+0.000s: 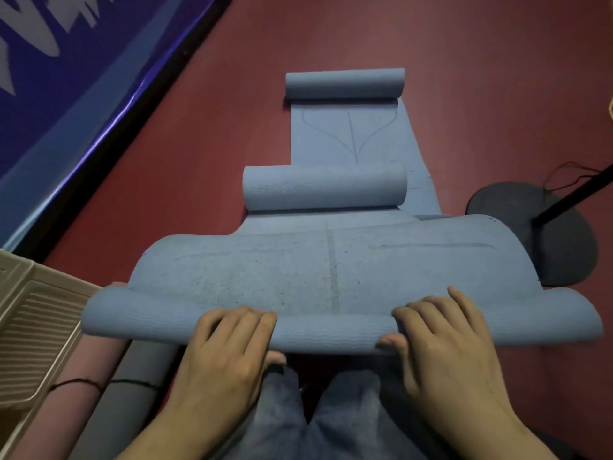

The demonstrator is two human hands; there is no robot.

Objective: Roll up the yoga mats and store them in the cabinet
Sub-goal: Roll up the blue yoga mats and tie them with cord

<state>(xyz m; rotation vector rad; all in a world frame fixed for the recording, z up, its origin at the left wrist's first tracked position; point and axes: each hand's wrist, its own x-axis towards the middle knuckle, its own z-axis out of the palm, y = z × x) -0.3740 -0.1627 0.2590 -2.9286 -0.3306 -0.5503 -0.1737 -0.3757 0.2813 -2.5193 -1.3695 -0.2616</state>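
A blue yoga mat lies on the red floor in front of my knees, its near end rolled into a short tube. My left hand grips the roll left of centre, fingers curled over the top and thumb beneath. My right hand grips it right of centre the same way. Beyond lie two more blue mats, each partly rolled: a middle roll and a far roll.
A pink rolled mat and a grey rolled mat, tied with black cord, lie at my left beside a beige ribbed plastic cabinet. A dark round stand base with a black pole sits right. A blue banner lines the left wall.
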